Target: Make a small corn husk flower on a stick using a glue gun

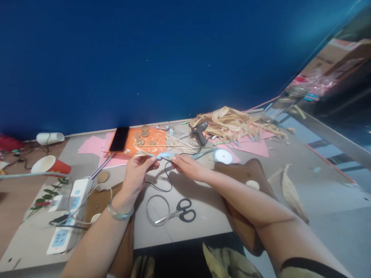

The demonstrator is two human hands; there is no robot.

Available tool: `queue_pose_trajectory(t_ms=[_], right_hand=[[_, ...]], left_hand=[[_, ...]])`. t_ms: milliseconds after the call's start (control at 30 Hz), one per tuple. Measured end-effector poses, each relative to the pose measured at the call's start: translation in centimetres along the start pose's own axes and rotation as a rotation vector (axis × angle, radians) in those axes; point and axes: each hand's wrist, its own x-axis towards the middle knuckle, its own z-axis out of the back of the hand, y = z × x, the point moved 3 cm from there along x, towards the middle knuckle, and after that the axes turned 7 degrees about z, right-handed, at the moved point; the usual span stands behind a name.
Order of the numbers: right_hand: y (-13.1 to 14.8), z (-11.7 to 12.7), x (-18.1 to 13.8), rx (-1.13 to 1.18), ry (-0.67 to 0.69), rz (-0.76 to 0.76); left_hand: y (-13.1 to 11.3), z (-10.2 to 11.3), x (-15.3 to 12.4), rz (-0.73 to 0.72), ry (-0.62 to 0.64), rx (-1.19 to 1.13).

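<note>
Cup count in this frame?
2: a white cup on its side by the blue wall, far left; a red-and-white cup nearer the camera, beyond the power strip. Blurred edges may hide more.

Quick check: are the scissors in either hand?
No, the scissors lie on the table, while the left hand and right hand hold a blue strip.

I watch the scene through one camera worn on the person's head, facing forward and down. It looks from just above the near side of the table – close enough that the forearms run in large from below, with the left hand and right hand near mid-view. The wide view takes in the lap at bottom and the blue wall on top – slanting at right.
</note>
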Motion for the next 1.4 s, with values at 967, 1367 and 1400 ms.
queue_pose_trajectory(t_ms=[967,1367,1400], right_hand=[[-0.1,-0.9,0.0,0.174,0.015,0.042],[-0.4,-1.0,-0.1,0.231,-0.005,-0.004],[-0.5,-1.1,-0.1,0.242,-0.005,-0.008]], left_hand=[[0.2,-0.6,-0.5,0.065,0.016,0.011],[0.2,-0.5,-0.4,0.083,0.002,-0.011],[0.2,-0.5,-0.4,0.086,0.004,-0.016]])
